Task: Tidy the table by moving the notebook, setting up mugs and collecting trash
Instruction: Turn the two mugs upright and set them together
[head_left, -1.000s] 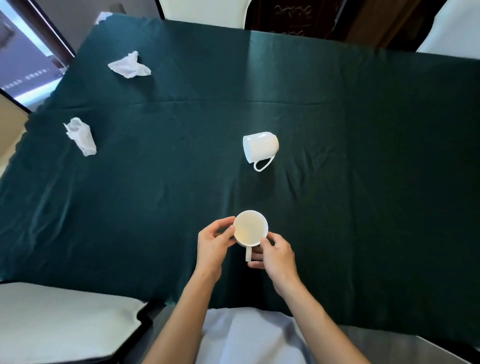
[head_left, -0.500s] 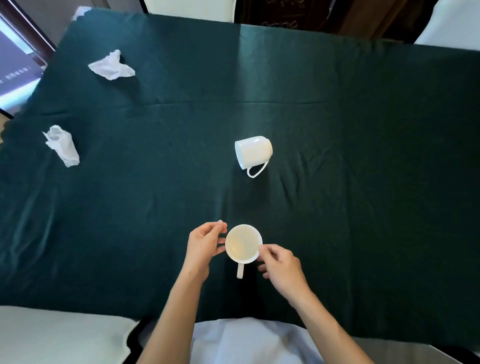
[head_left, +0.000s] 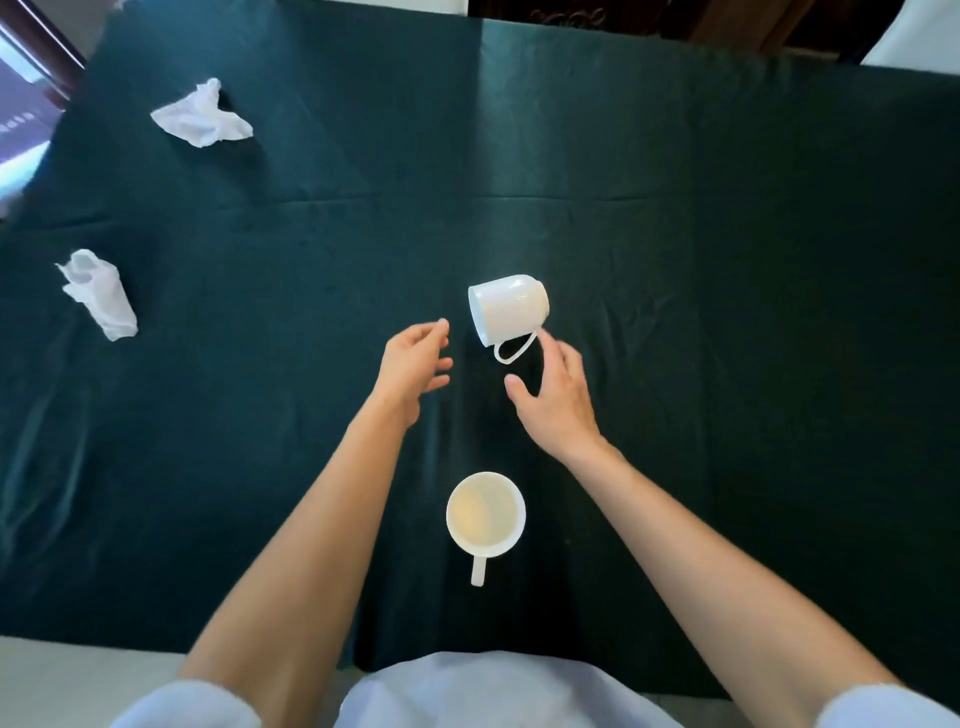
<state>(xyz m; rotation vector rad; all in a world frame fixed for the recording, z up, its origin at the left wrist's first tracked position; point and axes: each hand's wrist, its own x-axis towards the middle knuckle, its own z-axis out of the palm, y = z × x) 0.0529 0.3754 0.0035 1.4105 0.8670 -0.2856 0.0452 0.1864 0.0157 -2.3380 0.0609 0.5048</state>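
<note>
Both hands left the upright mug (head_left: 485, 512); left hand (head_left: 415, 364) and right hand (head_left: 558, 395), open-gripped and empty, flank the tipped mug (head_left: 509, 314): rigid, breakable, best grasped by its body.

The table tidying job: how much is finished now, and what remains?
Done: one mug stands upright near the table's front edge. In hand: the left hand and right hand, both open, reach for the tipped mug. Left: two crumpled tissues lie uncollected. No notebook is in view.

Glossy white ceramic mugs (head_left: 508, 314), matt creased green tablecloth (head_left: 727, 260), crumpled white paper tissues (head_left: 200, 115)
</note>
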